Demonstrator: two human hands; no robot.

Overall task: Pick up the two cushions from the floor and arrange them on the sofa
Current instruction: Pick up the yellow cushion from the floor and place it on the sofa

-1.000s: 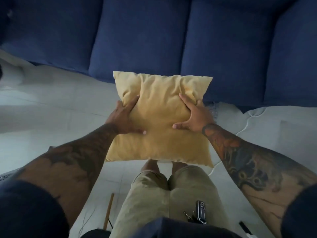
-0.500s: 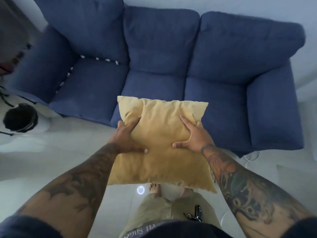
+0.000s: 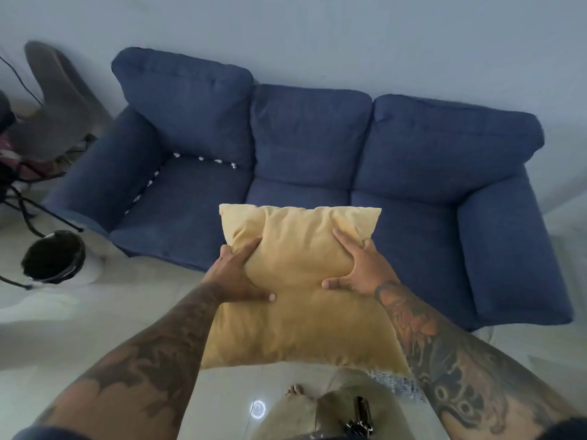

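Note:
A yellow square cushion [image 3: 300, 281] is held up in front of me, above the floor and before the middle seat of the blue three-seat sofa [image 3: 409, 227]. My left hand [image 3: 236, 274] grips its left side and my right hand [image 3: 360, 268] grips its right side, thumbs on the near face. A patterned grey-and-white fabric [image 3: 395, 384] peeks out under the cushion's lower right corner; I cannot tell what it is. The sofa seats are bare.
A black round bin [image 3: 54, 257] stands on the pale tiled floor [image 3: 104, 312] left of the sofa. A grey chair [image 3: 54, 100] and black stand legs [image 3: 25, 198] fill the far left corner. My bare feet [image 3: 297, 392] and keys [image 3: 359, 414] show below.
The view has risen and tilted up, so the whole sofa and wall show. The cushion stays gripped in both hands and sits higher against the sofa seats.

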